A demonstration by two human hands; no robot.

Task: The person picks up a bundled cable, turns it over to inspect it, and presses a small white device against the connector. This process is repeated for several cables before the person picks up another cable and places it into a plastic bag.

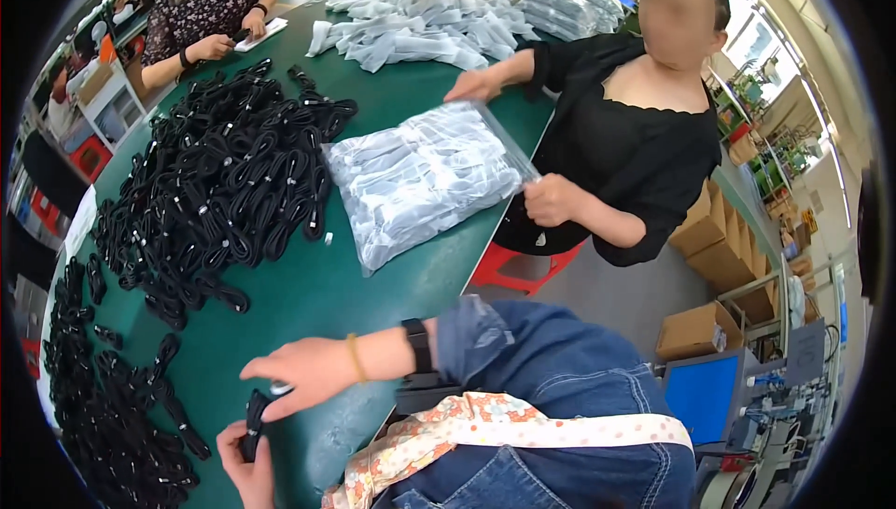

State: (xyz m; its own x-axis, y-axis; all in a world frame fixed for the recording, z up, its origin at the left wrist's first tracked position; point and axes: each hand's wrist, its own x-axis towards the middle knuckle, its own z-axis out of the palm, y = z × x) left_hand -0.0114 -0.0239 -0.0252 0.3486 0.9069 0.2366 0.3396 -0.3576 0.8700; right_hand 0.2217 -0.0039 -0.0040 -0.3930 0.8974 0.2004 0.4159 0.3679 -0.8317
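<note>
A coiled black cable bundle [254, 416] stands upright in my left hand [245, 467], fingers and thumb closed around its lower part at the table's near edge. Just above it is my right hand [308, 374], reaching in from the right with its forefinger stretched out and its thumb lying close to the top of the bundle. Something small and silvery shows between that thumb and the fingers; whether it is a ring or a plug I cannot tell. Beyond my hands lies a big heap of black cable bundles [224, 173], with more loose bundles [121, 397] along the left.
Across the green table [401, 299], a co-worker in black handles a clear bag [429, 182] of pale packets. Loose packets [420, 24] are piled behind it. Another person at the far left handles a small black item. A red stool [513, 271] stands beside the table.
</note>
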